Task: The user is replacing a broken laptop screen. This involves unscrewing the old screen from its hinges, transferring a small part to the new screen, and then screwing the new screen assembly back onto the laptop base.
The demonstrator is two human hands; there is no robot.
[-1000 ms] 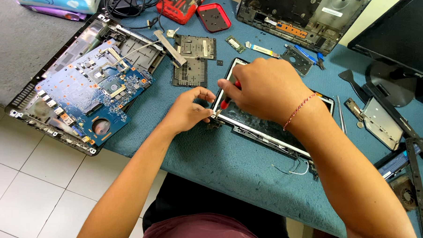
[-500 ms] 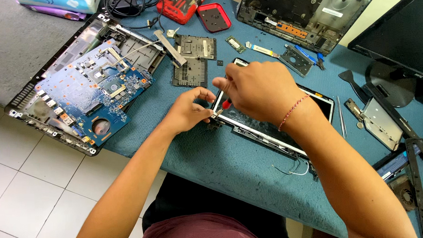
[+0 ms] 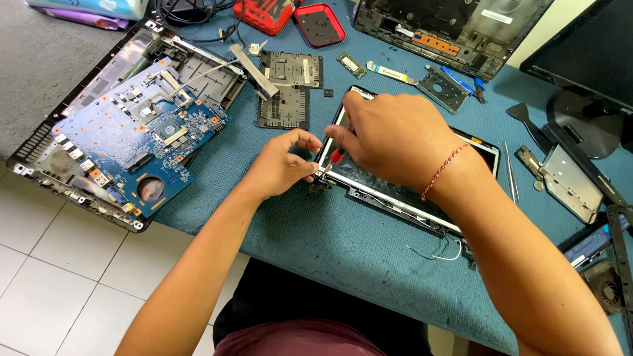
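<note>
left hand: curled at the near-left corner of the screen panel, fingertips touching its hinge corner
right hand: over the panel, gripping a red-handled screwdriver, tip down at the same corner
wrist: red thread bracelet on right arm
panel: flat on blue table mat, thin wires trailing off near edge
left of hands: blue motherboard lying in black laptop base
behind hands: two black cover plates, red case, second laptop shell
right: tweezers, monitor stand
</note>
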